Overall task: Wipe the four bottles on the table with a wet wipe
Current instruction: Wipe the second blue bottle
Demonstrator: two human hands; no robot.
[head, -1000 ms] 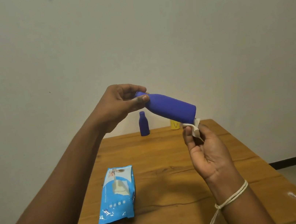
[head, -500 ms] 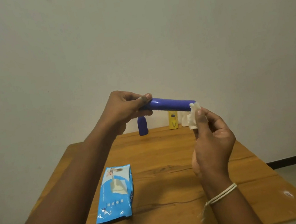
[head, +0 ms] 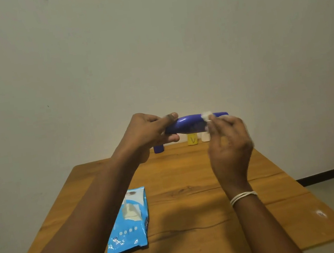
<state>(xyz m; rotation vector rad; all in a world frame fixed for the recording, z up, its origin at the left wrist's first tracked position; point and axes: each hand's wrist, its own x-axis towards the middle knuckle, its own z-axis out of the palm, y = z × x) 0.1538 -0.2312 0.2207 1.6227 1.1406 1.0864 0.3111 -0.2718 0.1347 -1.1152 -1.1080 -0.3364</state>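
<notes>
My left hand (head: 147, 133) grips the neck end of a large blue bottle (head: 187, 124), held sideways in the air above the table. My right hand (head: 227, 139) pinches a white wet wipe (head: 207, 117) against the bottle's middle. On the far edge of the wooden table (head: 195, 208) stand a small blue bottle (head: 158, 149), a yellow bottle (head: 192, 139) and a white bottle (head: 205, 137), all partly hidden behind my hands and the held bottle.
A light blue wet-wipe pack (head: 128, 221) lies on the table's near left part, flap lifted. A plain wall stands right behind the table. Floor shows to the right of the table.
The held bottle went from tilted to level. My right hand slid the wipe from the bottle's base toward its middle.
</notes>
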